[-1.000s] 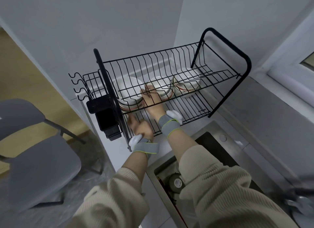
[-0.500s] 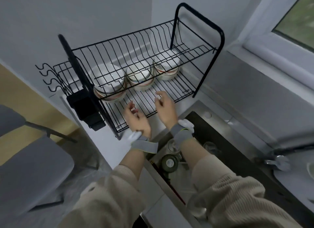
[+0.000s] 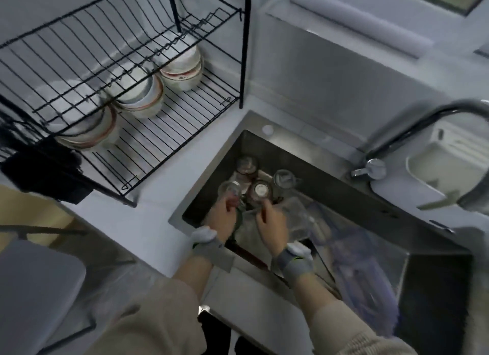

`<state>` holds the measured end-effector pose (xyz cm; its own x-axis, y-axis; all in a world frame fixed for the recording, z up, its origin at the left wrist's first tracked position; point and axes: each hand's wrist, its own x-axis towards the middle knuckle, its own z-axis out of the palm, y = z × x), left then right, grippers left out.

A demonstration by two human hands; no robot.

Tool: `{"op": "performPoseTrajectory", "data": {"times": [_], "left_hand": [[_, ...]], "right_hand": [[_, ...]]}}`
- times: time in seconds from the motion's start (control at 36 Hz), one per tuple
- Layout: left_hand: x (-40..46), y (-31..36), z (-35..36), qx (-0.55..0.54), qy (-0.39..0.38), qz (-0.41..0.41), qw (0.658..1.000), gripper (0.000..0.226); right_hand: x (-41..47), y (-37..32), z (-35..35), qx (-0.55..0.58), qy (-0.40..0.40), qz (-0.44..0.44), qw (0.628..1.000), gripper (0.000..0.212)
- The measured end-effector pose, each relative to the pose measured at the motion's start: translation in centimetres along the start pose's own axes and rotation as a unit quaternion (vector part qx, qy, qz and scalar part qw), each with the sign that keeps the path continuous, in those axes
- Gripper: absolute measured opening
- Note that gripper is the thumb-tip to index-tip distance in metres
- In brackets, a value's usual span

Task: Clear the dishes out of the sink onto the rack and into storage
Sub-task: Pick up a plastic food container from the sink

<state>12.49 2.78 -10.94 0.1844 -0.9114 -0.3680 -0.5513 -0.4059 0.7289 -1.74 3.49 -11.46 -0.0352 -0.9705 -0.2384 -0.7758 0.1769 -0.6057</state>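
Several clear glasses stand at the far end of the steel sink [image 3: 334, 183]: one [image 3: 229, 190] by my left fingertips, one [image 3: 260, 191] just beyond my right fingertips, two more [image 3: 247, 164] [image 3: 284, 178] farther back. My left hand [image 3: 223, 218] reaches down to the nearest glass, fingers curled at its base; blur hides whether it grips. My right hand [image 3: 272, 223] hovers beside it, fingers bent downward over clear containers [image 3: 297, 218]. The black wire rack [image 3: 172, 132] holds three stacks of bowls [image 3: 182, 68] [image 3: 140, 95] [image 3: 90, 127] on its lower tier.
A bluish plastic item [image 3: 357, 270] lies in the sink's near right part. The faucet [image 3: 397, 140] arches over the right rim, with a white basin [image 3: 444, 166] behind it. A black cutlery holder [image 3: 45, 174] hangs off the rack's left end. A grey chair [image 3: 34, 288] stands at lower left.
Both hands left the rack's lower tier and dropped into the sink among the glasses. My view swung right and down, from the rack to the sink.
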Motion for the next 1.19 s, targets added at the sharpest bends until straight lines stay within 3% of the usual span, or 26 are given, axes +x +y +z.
{"op": "performPoseTrajectory", "data": {"times": [0.06, 0.11, 0.14, 0.17, 0.19, 0.22, 0.25, 0.36, 0.47, 0.58, 0.67, 0.83, 0.92, 1.06, 1.19], "left_hand": [[0.1, 0.2, 0.9, 0.088, -0.145, 0.019, 0.985, 0.025], [-0.1, 1.0, 1.9, 0.085, -0.399, 0.106, 0.907, 0.021], [0.1, 0.7, 2.6, 0.110, -0.472, 0.139, 0.863, 0.025], [-0.5, 0.5, 2.9, 0.169, -0.443, 0.096, 0.875, 0.020], [-0.9, 0.3, 2.2, 0.216, -0.333, 0.071, 0.915, 0.019], [-1.2, -0.5, 2.4, 0.290, -0.225, 0.076, 0.927, 0.025], [-1.2, -0.8, 2.6, 0.325, -0.177, 0.084, 0.925, 0.026], [-2.5, -0.9, 2.5, 0.264, -0.132, 0.132, 0.946, 0.021], [-2.7, -1.1, 2.1, 0.267, -0.123, 0.152, 0.944, 0.016], [-2.3, -0.8, 2.4, 0.283, -0.147, 0.132, 0.939, 0.017], [-2.2, -0.9, 2.4, 0.298, -0.155, 0.124, 0.934, 0.019], [-2.2, -0.7, 2.4, 0.294, -0.160, 0.122, 0.934, 0.025], [-2.4, -0.5, 2.3, 0.290, -0.156, 0.138, 0.934, 0.037], [-2.7, 0.5, 2.0, 0.296, -0.164, 0.125, 0.933, 0.069], [-3.0, 0.8, 1.9, 0.268, -0.148, 0.099, 0.947, 0.079]], "right_hand": [[-1.7, 1.7, 0.2, -0.006, 0.004, -0.002, 1.000, 0.019], [-3.1, 3.5, 0.1, -0.007, 0.021, 0.003, 1.000, 0.016], [-3.5, 4.2, 0.0, -0.016, 0.023, 0.018, 0.999, 0.018], [-4.1, 5.0, -0.2, -0.023, 0.029, 0.043, 0.998, 0.021], [-4.2, 5.2, -0.1, -0.029, 0.042, 0.064, 0.997, 0.026], [-4.6, 5.9, -0.3, -0.024, 0.066, 0.104, 0.992, 0.032], [-4.7, 6.4, -0.6, -0.010, 0.099, 0.151, 0.983, 0.037], [-4.9, 7.5, -2.1, 0.078, 0.238, 0.256, 0.934, 0.057], [-3.3, 9.0, -3.2, 0.120, 0.173, 0.252, 0.945, 0.089], [-1.6, 10.4, -3.6, 0.164, 0.090, 0.249, 0.950, 0.103], [-0.9, 10.6, -3.3, 0.224, 0.052, 0.265, 0.936, 0.093], [-1.5, 10.5, -2.3, 0.199, 0.082, 0.219, 0.952, 0.037], [-2.5, 9.8, -1.9, 0.228, 0.074, 0.198, 0.951, 0.018], [-3.5, 8.3, -1.7, 0.223, 0.115, 0.151, 0.956, 0.015], [-4.2, 6.7, -1.7, 0.250, 0.157, 0.124, 0.948, 0.009]]}}
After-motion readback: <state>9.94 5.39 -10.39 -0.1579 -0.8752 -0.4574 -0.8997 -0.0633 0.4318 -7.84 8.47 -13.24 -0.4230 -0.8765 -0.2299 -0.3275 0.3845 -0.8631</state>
